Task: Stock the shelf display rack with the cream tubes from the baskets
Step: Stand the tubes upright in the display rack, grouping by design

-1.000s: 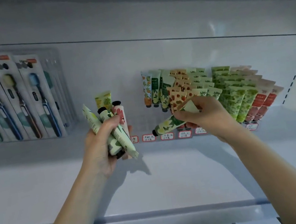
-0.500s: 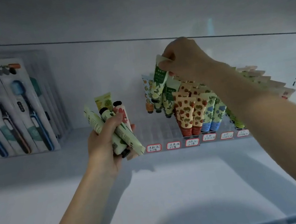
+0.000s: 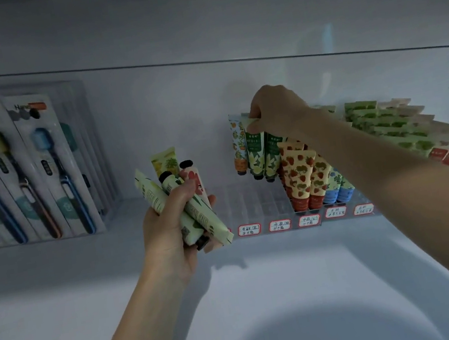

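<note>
The right hand (image 3: 276,111) has lifted the green tube (image 3: 255,150) from the rack's (image 3: 252,203) near edge and lowered it far left, beside the orange-patterned tube (image 3: 238,144).

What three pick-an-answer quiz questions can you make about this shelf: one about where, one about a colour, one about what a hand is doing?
1. Where are the toothbrush packs?
A) left of the display rack
B) right of it
C) inside it

2. What colour are the strawberry tubes' caps?
A) blue
B) red
C) black

3. What is the left hand doing?
A) gripping a bunch of tubes
B) lying flat
C) pointing

Answers: A, the packs stand far left and the rack further right; B, red caps point down at the rack's front; A, the fingers curl round several tubes.
</note>
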The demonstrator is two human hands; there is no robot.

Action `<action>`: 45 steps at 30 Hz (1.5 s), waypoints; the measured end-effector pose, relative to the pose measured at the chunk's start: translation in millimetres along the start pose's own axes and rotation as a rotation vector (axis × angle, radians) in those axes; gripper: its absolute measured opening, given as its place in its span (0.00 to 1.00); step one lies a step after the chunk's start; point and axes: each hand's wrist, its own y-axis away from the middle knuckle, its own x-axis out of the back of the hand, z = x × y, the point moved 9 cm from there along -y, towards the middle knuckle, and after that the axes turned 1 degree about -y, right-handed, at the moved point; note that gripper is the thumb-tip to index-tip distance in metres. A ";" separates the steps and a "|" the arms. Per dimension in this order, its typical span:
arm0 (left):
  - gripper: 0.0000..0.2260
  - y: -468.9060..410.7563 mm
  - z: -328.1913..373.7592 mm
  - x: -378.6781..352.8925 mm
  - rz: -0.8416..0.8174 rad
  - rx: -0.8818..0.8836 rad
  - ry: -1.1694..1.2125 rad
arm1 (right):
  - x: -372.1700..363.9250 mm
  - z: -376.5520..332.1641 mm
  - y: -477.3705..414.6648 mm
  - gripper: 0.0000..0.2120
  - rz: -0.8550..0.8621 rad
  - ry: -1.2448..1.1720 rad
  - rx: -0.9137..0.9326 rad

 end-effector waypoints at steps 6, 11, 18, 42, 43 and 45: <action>0.12 -0.5 -1.1 0.9 -0.001 0.009 -0.012 | -1.4 5.9 2.3 0.13 -0.004 0.037 -0.033; 0.14 -0.7 -1.2 1.2 -0.006 0.005 -0.031 | -1.7 6.2 3.3 0.13 -0.016 0.083 -0.023; 0.13 1.0 -2.9 1.3 -0.006 0.009 -0.044 | -2.7 2.7 -5.2 0.11 0.017 0.226 0.028; 0.19 0.3 -10.1 5.8 0.032 0.035 -0.050 | -4.4 4.6 -4.3 0.13 0.095 0.147 0.068; 0.17 -0.2 -10.3 6.2 0.033 0.036 -0.046 | -3.9 4.5 -4.6 0.13 0.096 0.145 0.067; 0.15 -0.6 -9.7 6.6 0.030 0.033 -0.047 | -3.9 4.3 -5.3 0.13 0.096 0.140 0.068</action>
